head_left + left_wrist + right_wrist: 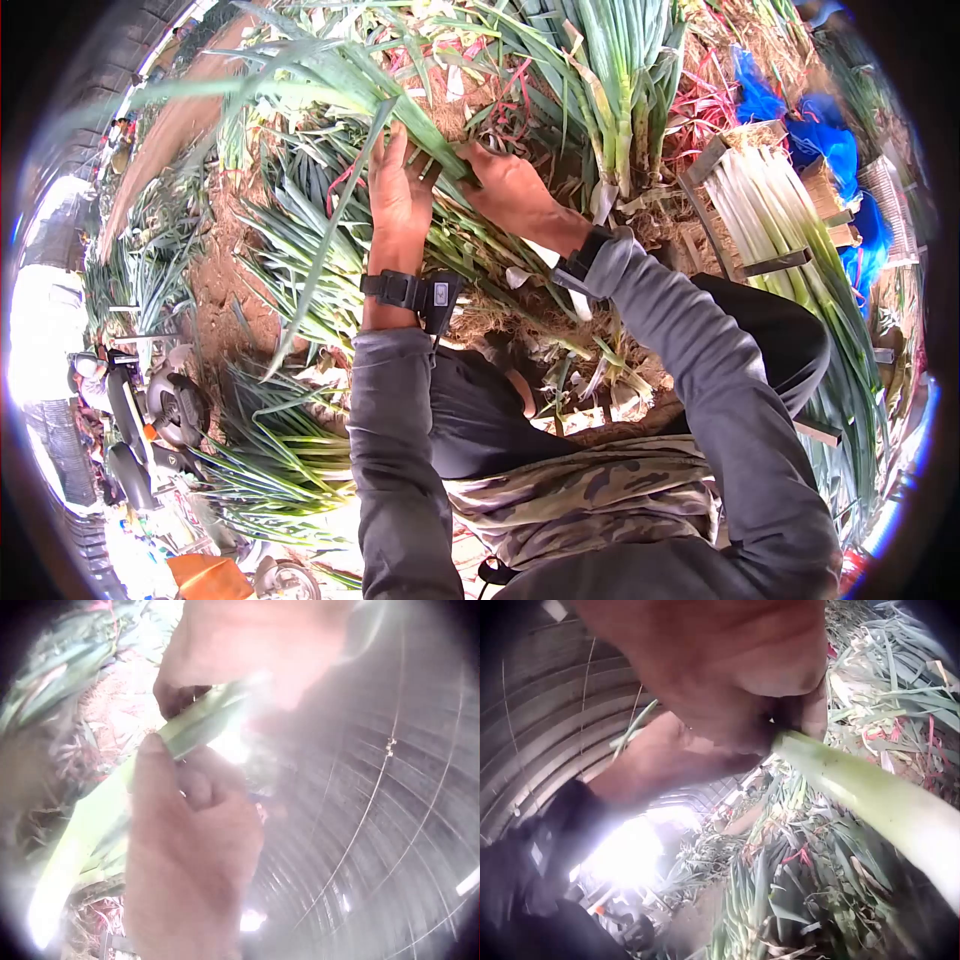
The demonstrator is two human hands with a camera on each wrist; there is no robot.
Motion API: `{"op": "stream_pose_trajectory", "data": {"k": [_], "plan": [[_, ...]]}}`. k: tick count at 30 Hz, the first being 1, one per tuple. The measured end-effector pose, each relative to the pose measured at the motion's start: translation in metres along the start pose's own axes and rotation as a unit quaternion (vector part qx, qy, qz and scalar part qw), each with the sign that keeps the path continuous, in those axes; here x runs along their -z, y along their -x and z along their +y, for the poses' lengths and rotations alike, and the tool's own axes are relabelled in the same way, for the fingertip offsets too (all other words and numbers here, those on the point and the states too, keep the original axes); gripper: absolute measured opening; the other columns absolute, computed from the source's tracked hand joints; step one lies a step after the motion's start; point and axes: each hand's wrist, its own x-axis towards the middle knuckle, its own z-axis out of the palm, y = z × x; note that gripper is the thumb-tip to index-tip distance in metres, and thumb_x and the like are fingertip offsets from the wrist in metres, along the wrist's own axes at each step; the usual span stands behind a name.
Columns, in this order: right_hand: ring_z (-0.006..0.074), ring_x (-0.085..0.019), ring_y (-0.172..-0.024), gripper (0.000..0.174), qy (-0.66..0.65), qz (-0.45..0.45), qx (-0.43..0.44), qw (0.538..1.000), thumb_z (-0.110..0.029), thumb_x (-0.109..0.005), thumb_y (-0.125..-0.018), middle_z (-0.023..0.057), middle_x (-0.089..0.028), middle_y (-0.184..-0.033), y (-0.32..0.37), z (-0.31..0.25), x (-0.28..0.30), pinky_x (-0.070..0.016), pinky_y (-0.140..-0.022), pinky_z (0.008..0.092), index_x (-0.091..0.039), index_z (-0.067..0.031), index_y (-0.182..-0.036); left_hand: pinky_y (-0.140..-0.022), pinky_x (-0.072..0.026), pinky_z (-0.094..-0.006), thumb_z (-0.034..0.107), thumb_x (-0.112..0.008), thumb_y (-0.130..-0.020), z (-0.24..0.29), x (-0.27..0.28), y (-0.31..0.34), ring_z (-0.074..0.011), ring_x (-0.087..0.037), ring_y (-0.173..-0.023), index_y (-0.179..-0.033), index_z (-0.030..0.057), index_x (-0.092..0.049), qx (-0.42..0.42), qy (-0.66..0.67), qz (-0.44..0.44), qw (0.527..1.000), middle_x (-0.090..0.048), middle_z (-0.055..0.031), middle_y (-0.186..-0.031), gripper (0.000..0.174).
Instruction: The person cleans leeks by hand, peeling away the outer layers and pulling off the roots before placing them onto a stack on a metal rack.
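Observation:
A long green onion (415,125) slants between both hands in the head view, its green leaves reaching up and left. Near the base of the leaves, my left hand (400,195) holds it, the thumb lying along the stalk in the left wrist view. Just to the right, my right hand (515,195) pinches the same stalk between thumb and fingers. From under the right hand, the pale stalk (870,791) runs toward the lower right in the right wrist view. The right fingertips are partly hidden there behind the hand's back.
Piled green onions (310,215) lie on the soil to the left. An upright bunch (625,85) stands ahead. At the right, white-stemmed onions (770,200) lie in a wooden rack beside blue plastic (825,135). Red ties (705,110) are scattered near it. A motorbike (175,410) is far left.

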Motion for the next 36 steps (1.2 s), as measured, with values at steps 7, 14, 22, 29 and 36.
{"op": "stream_pose_trajectory", "data": {"k": [7, 14, 22, 29, 36], "plan": [[0.0271, -0.071, -0.09, 0.037, -0.167, -0.053, -0.038, 0.984, -0.018, -0.076, -0.082, 0.0196, -0.072, -0.1, -0.019, 0.014, 0.008, -0.0554, -0.081, 0.0384, -0.066, 0.0002, -0.113, -0.098, -0.0491, -0.0474, 0.023, -0.067, -0.099, -0.026, 0.026, -0.018, -0.0318, -0.065, -0.107, -0.121, 0.0022, -0.062, 0.113, 0.045, -0.097, 0.988, -0.069, -0.0139, -0.111, 0.031], [0.011, -0.063, -0.083, 0.03, -0.438, -0.088, -0.139, 0.884, -0.007, -0.074, -0.087, 0.0054, -0.07, -0.091, -0.002, 0.007, 0.018, -0.0519, -0.075, 0.0284, -0.068, 0.0033, -0.114, -0.094, -0.0509, -0.0405, 0.011, -0.068, -0.096, -0.031, 0.013, -0.01, -0.0237, -0.065, -0.102, -0.121, 0.0015, -0.063, 0.017, 0.006, -0.054, 0.998, -0.069, -0.0088, -0.113, 0.027], [0.0116, -0.065, -0.088, 0.028, -0.445, -0.01, -0.137, 0.885, -0.007, -0.076, -0.084, 0.0105, -0.071, -0.098, 0.012, 0.001, 0.019, -0.0539, -0.078, 0.0278, -0.067, 0.0033, -0.109, -0.091, -0.0506, -0.0343, 0.01, -0.071, -0.094, -0.031, -0.008, 0.0, -0.0167, -0.064, -0.1, -0.119, 0.0035, -0.067, -0.012, 0.015, -0.081, 0.996, -0.069, -0.0037, -0.111, 0.026], [0.0099, -0.064, -0.072, 0.019, -0.394, 0.065, -0.049, 0.915, -0.006, -0.074, -0.087, 0.0033, -0.072, -0.085, 0.045, -0.029, 0.028, -0.0532, -0.065, 0.0272, -0.071, 0.0012, -0.104, -0.091, -0.059, -0.0427, 0.008, -0.074, -0.091, -0.015, 0.0, -0.007, -0.0266, -0.07, -0.096, -0.115, 0.0043, -0.059, -0.082, 0.028, -0.06, 0.994, -0.068, -0.0068, -0.101, 0.029], [0.0076, -0.056, -0.06, 0.011, -0.484, -0.036, -0.137, 0.863, -0.011, -0.069, -0.093, 0.0033, -0.065, -0.075, 0.058, -0.001, 0.036, -0.0434, -0.05, 0.0231, -0.066, -0.0002, -0.094, -0.087, -0.0602, -0.0432, 0.004, -0.075, -0.089, 0.004, 0.011, -0.008, -0.0284, -0.071, -0.094, -0.115, 0.0075, -0.06, -0.11, 0.053, -0.05, 0.991, -0.07, -0.0074, -0.098, 0.03]]}}
